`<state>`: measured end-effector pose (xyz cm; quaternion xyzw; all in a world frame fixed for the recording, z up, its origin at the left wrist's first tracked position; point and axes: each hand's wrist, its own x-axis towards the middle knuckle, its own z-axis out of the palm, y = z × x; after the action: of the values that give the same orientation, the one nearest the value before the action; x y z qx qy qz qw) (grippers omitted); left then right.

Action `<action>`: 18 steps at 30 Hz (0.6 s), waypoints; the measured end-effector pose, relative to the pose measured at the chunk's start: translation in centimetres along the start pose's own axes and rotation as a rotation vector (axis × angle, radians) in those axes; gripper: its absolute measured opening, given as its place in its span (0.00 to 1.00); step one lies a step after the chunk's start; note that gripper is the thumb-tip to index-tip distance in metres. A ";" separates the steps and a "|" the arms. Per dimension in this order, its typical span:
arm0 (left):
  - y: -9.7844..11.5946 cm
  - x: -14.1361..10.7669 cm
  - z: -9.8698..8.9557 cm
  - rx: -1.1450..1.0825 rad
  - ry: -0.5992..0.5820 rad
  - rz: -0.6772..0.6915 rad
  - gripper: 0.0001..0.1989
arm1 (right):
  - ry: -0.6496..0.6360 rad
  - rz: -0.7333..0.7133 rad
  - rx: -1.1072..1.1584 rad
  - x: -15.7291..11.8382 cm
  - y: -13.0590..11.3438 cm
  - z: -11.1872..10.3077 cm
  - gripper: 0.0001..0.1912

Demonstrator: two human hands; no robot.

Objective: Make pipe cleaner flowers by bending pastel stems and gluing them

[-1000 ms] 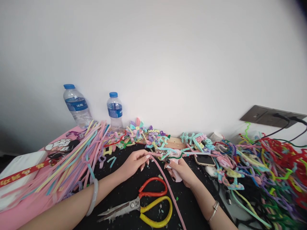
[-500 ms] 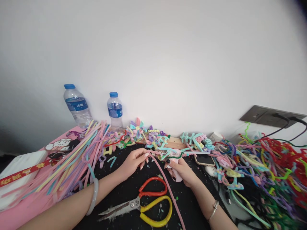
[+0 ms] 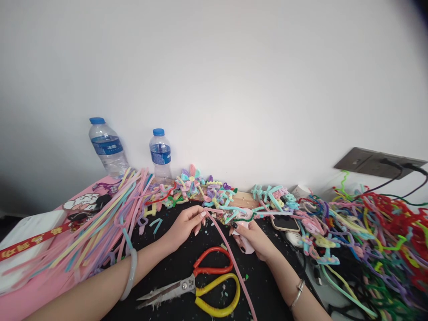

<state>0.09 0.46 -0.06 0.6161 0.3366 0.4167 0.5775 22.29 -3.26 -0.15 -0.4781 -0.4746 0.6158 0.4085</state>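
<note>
Pink fuzzy strip [image 3: 235, 262] arcs from the left hand [image 3: 187, 225], whose thumb and fingertips close on its upper bend, down past scissors [image 3: 185, 285] lying on a black work surface [image 3: 174, 264]. The right hand [image 3: 257, 240] curls around a pale pink object [image 3: 248, 248], too hidden to identify. The strip appears light, soft-piled and easily bent, hardly slippery; a pinch close to the bend likely steers it best, while hard squeezing could flatten the fuzz.
</note>
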 end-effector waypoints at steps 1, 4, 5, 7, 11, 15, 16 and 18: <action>-0.1 0.0 0.0 -0.004 0.002 -0.001 0.11 | 0.003 0.000 0.001 0.0 0.0 0.0 0.15; -0.2 0.0 -0.1 -0.012 0.010 -0.005 0.10 | 0.015 0.001 0.009 -0.1 -0.1 0.2 0.15; -0.2 0.0 -0.1 -0.014 0.014 -0.006 0.10 | 0.018 0.000 0.010 -0.2 -0.1 0.2 0.15; -0.2 0.0 0.0 -0.017 0.017 -0.006 0.10 | 0.024 -0.006 0.006 -0.2 -0.1 0.3 0.15; -0.2 0.0 -0.1 -0.031 0.015 -0.004 0.10 | 0.044 -0.031 -0.011 -0.1 0.0 0.4 0.15; -0.3 0.1 -0.2 -0.043 0.018 -0.008 0.10 | 0.037 -0.053 -0.030 0.1 0.5 0.2 0.15; -0.3 0.1 -0.2 -0.045 0.017 -0.010 0.10 | 0.035 -0.060 -0.037 0.2 0.6 0.2 0.15; -0.4 0.1 -0.2 -0.056 0.019 -0.019 0.10 | 0.035 -0.073 -0.054 0.3 0.8 0.1 0.15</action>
<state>-0.05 0.69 -0.41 0.5924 0.3359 0.4265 0.5953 22.10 -3.21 -0.96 -0.4821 -0.5010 0.5791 0.4257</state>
